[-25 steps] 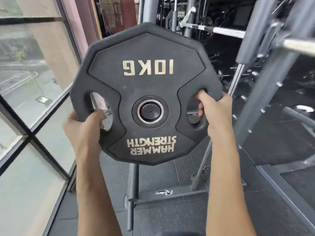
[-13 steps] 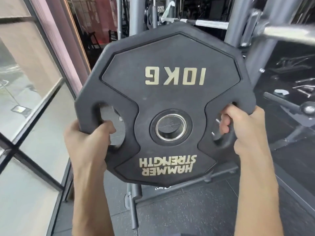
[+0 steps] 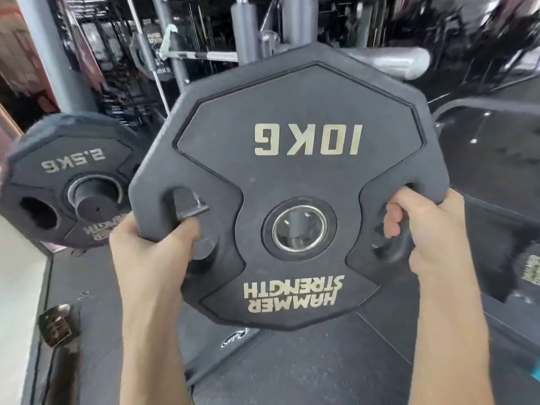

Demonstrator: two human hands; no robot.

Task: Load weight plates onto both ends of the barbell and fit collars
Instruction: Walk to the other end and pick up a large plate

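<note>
I hold a black 10 kg weight plate upright in front of me, its gold lettering upside down. My left hand grips the plate through its left handle hole. My right hand grips it through the right handle hole. The silver end of the barbell sleeve pokes out above the plate's upper right edge, on the grey rack. The plate's steel-ringed centre hole sits well below the sleeve. The bar's thinner shaft runs off to the left behind the plate. No collar can be made out.
A 2.5 kg plate hangs on a storage peg at the left. Grey rack uprights stand behind the held plate. Dark rubber flooring lies below, with a small dark metal object on it at lower left.
The view has swung to the right, away from the window. The plate has come off its storage peg and now sits just under the barbell sleeve. Both hands keep the same grip.
</note>
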